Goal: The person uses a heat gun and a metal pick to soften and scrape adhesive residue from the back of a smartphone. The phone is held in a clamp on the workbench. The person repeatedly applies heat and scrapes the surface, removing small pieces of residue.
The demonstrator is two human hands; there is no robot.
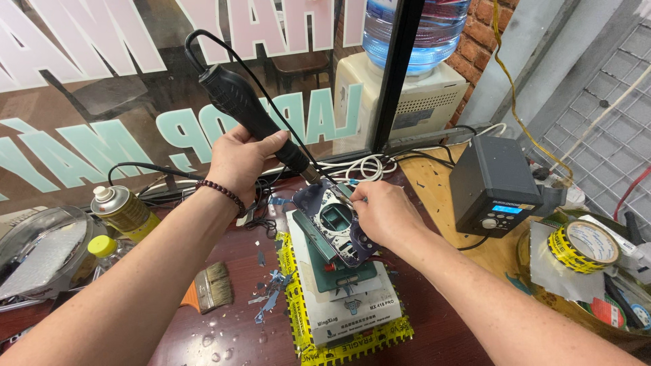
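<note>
Dark red table (230, 339), paintbrush (210, 288), spray can (125, 211), tape roll (583, 247), station box (491, 186) (lit screen)

From my remote feed, even, bright light fills the bench, and I see only soft, short shadows under the forearms and beside the brush (210, 288). The glass pane (102, 81) behind shows dim reflections and a darker room beyond, while the station's small blue display (507, 209) glows and a few droplets on the tabletop (224, 332) catch small highlights. The centre is sharp, but the wide lens bends straight lines toward the frame's edges, and my view of the near forearms at the bottom corners is stretched and slightly soft.
</note>
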